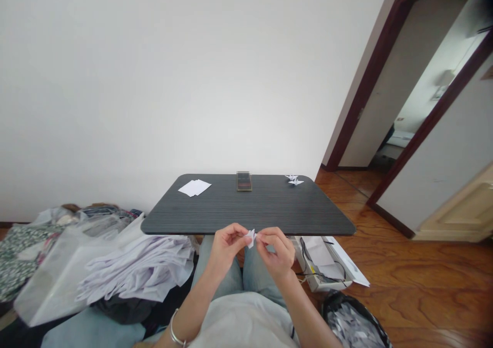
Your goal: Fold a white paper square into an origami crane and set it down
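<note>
A small folded white paper piece (251, 238) is pinched between my two hands at the table's near edge. My left hand (231, 241) grips its left side between thumb and fingertips. From the other side, my right hand (276, 249) holds its right tip the same way, fingers curled. The piece has pointed, creased flaps, though its fine folds are too small to make out. At the back right of the dark table (239, 212) lie small folded paper cranes (296, 182). Several flat white paper sheets (194, 187) overlap at the back left.
A small dark rectangular item (244, 181) sits at the table's back middle, near the wall. Piled cloth (142, 266) and a clear plastic box (57, 281) lie to the left. On the right are a white box with cables (323, 266) and a black bag of scraps (354, 322).
</note>
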The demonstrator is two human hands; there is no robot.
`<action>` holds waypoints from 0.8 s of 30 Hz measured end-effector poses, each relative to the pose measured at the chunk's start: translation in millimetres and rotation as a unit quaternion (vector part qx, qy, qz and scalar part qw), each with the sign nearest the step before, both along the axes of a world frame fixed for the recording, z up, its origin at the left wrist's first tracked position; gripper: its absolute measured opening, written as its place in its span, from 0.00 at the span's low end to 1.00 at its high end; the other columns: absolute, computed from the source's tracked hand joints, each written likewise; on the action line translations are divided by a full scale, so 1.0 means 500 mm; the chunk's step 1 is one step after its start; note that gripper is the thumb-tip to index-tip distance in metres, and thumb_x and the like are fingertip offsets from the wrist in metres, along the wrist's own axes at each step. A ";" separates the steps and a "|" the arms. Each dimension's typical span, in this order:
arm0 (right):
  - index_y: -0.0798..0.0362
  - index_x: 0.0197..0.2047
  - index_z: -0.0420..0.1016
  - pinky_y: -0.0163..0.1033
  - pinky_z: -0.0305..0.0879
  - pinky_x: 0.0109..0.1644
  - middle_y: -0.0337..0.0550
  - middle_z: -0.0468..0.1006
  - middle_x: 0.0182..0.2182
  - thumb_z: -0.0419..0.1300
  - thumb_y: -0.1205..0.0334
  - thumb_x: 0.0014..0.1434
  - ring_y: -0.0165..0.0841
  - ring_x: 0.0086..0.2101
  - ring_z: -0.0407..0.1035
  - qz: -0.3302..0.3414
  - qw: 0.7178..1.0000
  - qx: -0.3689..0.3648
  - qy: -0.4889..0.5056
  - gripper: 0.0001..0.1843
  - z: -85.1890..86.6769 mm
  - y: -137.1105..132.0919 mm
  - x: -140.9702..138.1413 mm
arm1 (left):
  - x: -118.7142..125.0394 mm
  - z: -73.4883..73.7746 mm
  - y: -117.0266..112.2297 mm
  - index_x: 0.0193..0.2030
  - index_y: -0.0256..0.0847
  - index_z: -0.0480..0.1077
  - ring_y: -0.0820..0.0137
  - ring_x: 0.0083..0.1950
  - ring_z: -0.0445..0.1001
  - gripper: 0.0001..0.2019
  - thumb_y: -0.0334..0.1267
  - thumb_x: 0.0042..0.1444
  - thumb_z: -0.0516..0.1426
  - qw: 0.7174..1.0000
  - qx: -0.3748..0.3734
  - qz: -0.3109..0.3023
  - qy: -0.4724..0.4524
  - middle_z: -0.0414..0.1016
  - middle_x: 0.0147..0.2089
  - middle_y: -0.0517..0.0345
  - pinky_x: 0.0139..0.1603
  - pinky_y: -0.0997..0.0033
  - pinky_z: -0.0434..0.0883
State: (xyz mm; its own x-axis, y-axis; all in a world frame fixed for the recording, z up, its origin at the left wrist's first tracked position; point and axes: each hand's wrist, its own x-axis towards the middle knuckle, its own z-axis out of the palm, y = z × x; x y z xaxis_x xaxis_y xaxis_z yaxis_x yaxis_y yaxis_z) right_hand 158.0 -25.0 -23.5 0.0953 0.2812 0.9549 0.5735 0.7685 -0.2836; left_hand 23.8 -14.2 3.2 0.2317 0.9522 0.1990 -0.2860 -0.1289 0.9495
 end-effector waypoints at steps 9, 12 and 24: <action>0.48 0.35 0.73 0.32 0.66 0.29 0.40 0.76 0.27 0.56 0.73 0.54 0.29 0.27 0.71 0.000 0.992 -0.011 -0.124 0.11 0.004 0.011 0.037 | -0.004 -0.007 0.007 0.24 0.35 0.71 0.76 0.24 0.65 0.10 0.38 0.39 0.66 1.000 -0.010 -0.005 0.016 0.69 0.21 0.62 0.27 0.77 0.62; 0.49 0.35 0.73 0.32 0.66 0.28 0.40 0.76 0.26 0.57 0.74 0.54 0.29 0.26 0.71 0.002 0.992 0.000 -0.127 0.10 0.003 0.014 0.038 | -0.004 -0.007 0.006 0.24 0.35 0.71 0.76 0.24 0.65 0.10 0.37 0.39 0.66 1.000 -0.012 -0.006 0.017 0.69 0.21 0.62 0.27 0.77 0.62; 0.50 0.31 0.72 0.34 0.67 0.24 0.41 0.76 0.25 0.56 0.73 0.54 0.30 0.24 0.70 0.031 0.999 -0.033 0.026 0.08 -0.003 -0.004 -0.017 | -0.001 0.004 -0.001 0.22 0.36 0.70 0.76 0.24 0.65 0.09 0.37 0.40 0.65 0.999 0.010 0.030 0.009 0.69 0.20 0.62 0.27 0.76 0.62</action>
